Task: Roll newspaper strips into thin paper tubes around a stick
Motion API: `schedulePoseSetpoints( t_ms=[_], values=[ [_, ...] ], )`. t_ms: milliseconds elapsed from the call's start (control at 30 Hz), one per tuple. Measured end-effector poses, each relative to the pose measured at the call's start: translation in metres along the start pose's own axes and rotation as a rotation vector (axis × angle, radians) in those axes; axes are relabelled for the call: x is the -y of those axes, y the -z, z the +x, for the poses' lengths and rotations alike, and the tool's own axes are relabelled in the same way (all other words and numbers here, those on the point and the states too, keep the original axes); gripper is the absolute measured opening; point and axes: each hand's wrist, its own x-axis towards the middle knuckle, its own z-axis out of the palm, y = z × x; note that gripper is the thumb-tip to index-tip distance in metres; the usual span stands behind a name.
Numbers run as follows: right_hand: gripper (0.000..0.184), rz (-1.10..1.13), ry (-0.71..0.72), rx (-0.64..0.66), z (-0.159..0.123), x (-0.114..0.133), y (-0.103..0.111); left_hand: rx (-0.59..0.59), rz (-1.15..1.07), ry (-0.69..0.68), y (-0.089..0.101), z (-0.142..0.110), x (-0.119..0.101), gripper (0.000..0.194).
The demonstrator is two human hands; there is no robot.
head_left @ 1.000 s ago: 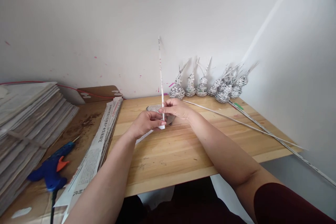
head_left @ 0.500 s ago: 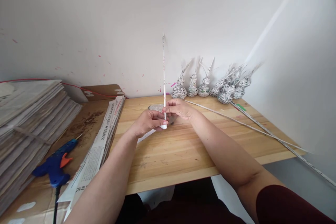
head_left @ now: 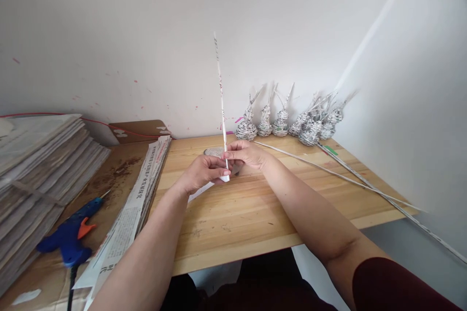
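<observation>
A thin rolled newspaper tube (head_left: 221, 87) stands nearly upright above the wooden table, its top leaning a little left. My left hand (head_left: 207, 172) pinches its bottom end, where a loose white paper strip (head_left: 200, 191) trails down to the left. Just above, my right hand (head_left: 246, 154) grips the tube between thumb and fingers. Behind my hands lies a grey, roundish speckled object (head_left: 213, 151), partly hidden; I cannot make out what it is.
Several woven newspaper gourds (head_left: 280, 124) stand along the wall at the back right. Long paper tubes (head_left: 310, 159) cross the table's right side. On the left are a blue glue gun (head_left: 71, 233), newspaper strips (head_left: 146, 180) and a tied paper stack (head_left: 40, 180).
The tube's top has tipped to the left, from upright to slightly slanted. Both hands keep their hold on it, and the whole view has shifted slightly.
</observation>
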Motion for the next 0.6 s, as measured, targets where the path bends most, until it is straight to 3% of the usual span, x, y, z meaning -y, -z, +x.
schedulePoseSetpoints(
  t_ms=[167,333,400,600],
  values=[
    [0.033,-0.051,0.019,-0.149,0.002,0.000,-0.005,-0.053,0.030,-0.010,0.001,0.001,0.001,0.031],
    [0.036,-0.038,0.011,0.047,-0.004,0.004,-0.002,0.002,0.030,-0.050,0.002,-0.001,0.002,0.034],
    [0.034,-0.043,-0.001,0.064,-0.006,0.006,-0.002,0.038,0.007,-0.066,0.001,-0.002,0.002,0.035],
    [0.032,-0.176,-0.010,-0.156,-0.009,0.011,-0.014,0.022,0.009,-0.078,-0.001,-0.003,0.001,0.038]
  ],
)
